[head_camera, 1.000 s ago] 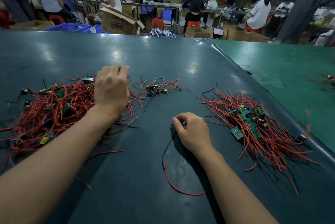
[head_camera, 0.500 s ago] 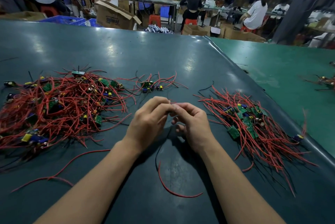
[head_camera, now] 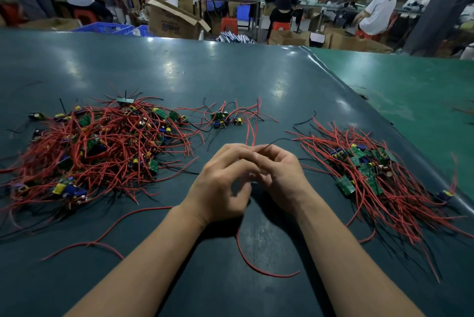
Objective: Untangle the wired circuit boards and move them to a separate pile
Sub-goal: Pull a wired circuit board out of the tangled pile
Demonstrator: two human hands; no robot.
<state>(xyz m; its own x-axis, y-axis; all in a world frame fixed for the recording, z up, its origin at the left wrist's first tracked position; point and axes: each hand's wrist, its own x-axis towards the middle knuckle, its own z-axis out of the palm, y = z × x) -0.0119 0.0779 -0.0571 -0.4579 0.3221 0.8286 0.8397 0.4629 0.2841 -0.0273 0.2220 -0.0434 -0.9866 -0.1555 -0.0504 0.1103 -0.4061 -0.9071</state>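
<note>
Centrally, red wires (head_camera: pixel 250 132) above both hands' (head_camera: pixel 252 175) fingertip grip.

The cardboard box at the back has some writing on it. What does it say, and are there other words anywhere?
Cardboard box: dark printing on its side, too blurred to read.
Circuit boards in the left pile and the right pile: any markings are too small to read.
No other words, numbers or signs can be read.

Your left hand (head_camera: pixel 220 188) and right hand (head_camera: pixel 279 175) meet at frame centre, fingers (head_camera: pixel 246 153) curled together and pinching, forearms angling in from the lower corners.
</note>
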